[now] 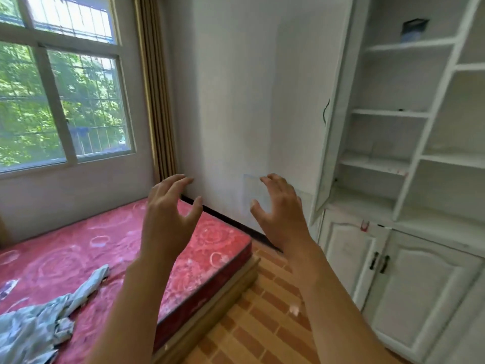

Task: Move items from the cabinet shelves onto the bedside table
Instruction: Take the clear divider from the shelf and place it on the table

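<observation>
Both hands raised, holding nothing — left hand (168,219) and right hand (282,216) with fingers spread, loosely bent; a dark blue item (414,28) sits on the white cabinet's (409,164) top shelf, well apart from them

matt white painted cabinet (409,179), patterned cloth mattress (86,248)

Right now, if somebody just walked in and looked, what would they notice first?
Probably the two bare hands raised in the middle, the left hand and the right hand, fingers spread and holding nothing. Next, the bright red mattress at the lower left, with a crumpled pale blue cloth lying on it. On the right stands the white cabinet, its shelves almost bare apart from a small dark box on the top one.
</observation>
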